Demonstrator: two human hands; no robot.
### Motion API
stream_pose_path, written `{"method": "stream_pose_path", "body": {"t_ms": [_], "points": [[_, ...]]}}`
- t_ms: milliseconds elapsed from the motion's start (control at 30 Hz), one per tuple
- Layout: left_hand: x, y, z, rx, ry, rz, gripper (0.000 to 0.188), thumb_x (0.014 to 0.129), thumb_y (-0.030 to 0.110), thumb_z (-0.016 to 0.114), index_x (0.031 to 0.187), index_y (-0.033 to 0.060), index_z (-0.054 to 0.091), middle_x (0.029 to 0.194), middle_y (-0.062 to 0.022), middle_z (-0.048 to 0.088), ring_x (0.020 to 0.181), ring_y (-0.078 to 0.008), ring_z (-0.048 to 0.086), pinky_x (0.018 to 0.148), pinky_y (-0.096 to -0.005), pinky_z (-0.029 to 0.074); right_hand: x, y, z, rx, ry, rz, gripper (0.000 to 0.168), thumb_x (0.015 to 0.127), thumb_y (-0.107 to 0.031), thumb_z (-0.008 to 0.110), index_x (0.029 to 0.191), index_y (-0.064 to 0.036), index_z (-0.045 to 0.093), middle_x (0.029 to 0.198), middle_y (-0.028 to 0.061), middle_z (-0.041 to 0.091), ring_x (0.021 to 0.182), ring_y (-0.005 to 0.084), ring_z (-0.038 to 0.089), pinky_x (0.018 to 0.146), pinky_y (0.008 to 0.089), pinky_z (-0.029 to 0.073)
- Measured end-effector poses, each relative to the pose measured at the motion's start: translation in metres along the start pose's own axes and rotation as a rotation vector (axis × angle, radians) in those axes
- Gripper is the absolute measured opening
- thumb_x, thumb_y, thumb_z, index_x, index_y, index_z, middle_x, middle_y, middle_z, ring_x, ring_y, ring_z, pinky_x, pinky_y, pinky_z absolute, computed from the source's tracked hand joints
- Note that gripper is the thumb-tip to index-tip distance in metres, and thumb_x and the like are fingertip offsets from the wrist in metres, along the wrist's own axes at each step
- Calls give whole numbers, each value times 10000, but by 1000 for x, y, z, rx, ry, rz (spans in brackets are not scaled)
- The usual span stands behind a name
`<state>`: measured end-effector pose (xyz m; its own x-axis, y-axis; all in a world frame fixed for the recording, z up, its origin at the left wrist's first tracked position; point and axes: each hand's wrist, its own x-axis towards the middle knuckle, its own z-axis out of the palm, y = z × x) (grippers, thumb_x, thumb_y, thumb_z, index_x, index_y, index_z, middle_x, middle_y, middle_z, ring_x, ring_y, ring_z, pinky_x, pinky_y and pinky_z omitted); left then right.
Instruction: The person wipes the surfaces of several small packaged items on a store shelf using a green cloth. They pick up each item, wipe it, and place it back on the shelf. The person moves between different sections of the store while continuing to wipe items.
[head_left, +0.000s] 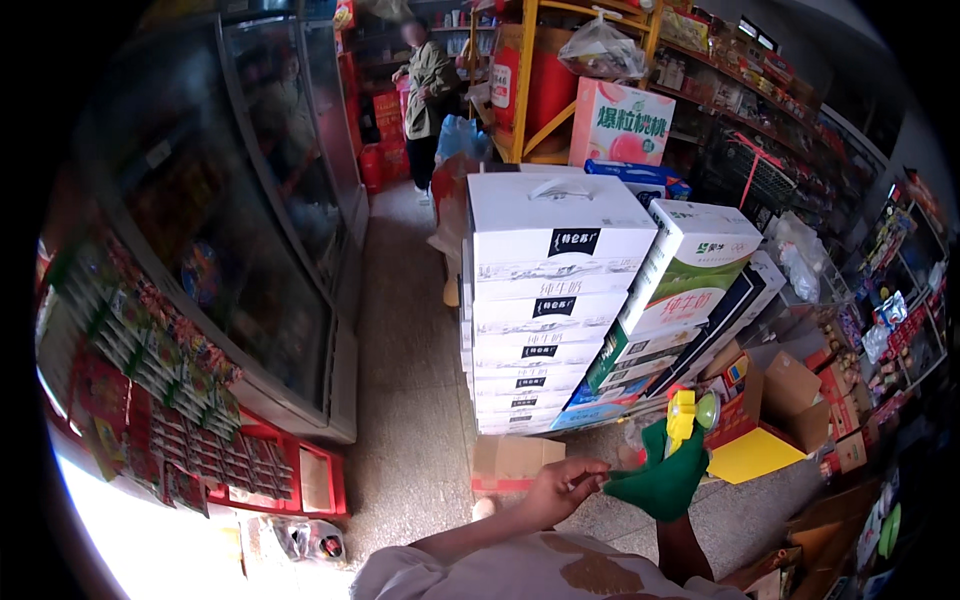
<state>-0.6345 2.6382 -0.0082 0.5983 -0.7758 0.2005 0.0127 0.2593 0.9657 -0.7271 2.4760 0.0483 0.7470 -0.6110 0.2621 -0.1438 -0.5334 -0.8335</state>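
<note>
My left hand (562, 491) is bare, with thumb and fingertips pinched together at the pointed left end of a green cloth piece (660, 484), possibly a glove. This cloth covers my right hand, and only the forearm shows below it. A yellow plastic object (681, 416), toy-like, rises at the top of the cloth. Beside it is a round pale-green part (707, 410). Whether my right hand grips the yellow object is hidden by the cloth.
Ahead stands a tall stack of white milk cartons (555, 285), with more milk boxes (694, 255) beside it. An open cardboard box (765, 420) sits right; a low carton (517, 461) is on the floor. Glass-door refrigerators (225, 187) line the left. A person (431, 90) stands down the aisle.
</note>
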Motion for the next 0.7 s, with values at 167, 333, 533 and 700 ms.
{"method": "stream_pose_path", "body": {"t_ms": [167, 333, 533, 700], "points": [[40, 52, -68, 769, -18, 68, 429, 801, 84, 695, 1206, 66, 555, 1128, -161, 599, 986, -275, 610, 827, -343, 501, -5, 10, -20, 30, 23, -7, 228, 777, -256, 696, 844, -55, 614, 727, 149, 601, 594, 306, 605, 502, 404, 458], [96, 212, -214, 1497, 540, 637, 690, 799, 112, 676, 1404, 24, 354, 1450, -201, 356, 1361, -342, 314, 1108, -391, 282, -11, 17, -43, 55, 45, 25, 234, 781, -264, 696, 841, -53, 614, 717, 148, 600, 595, 308, 604, 505, 406, 456], [23, 234, -221, 1786, 970, 360, 755, 800, 128, 645, 1428, -21, 252, 1488, -245, 246, 1397, -390, 200, 1118, -425, 233, 5, 26, -70, 51, 132, 29, 242, 787, -273, 695, 836, -51, 614, 704, 146, 599, 595, 310, 604, 509, 409, 455], [-13, 206, -230, 1665, 1052, 185, 774, 790, 105, 645, 1433, -28, 235, 1484, -263, 239, 1404, -383, 188, 1132, -426, 227, 26, 26, -71, 51, 132, 7, 249, 791, -281, 695, 833, -49, 614, 694, 145, 597, 595, 311, 603, 512, 412, 454]]}}
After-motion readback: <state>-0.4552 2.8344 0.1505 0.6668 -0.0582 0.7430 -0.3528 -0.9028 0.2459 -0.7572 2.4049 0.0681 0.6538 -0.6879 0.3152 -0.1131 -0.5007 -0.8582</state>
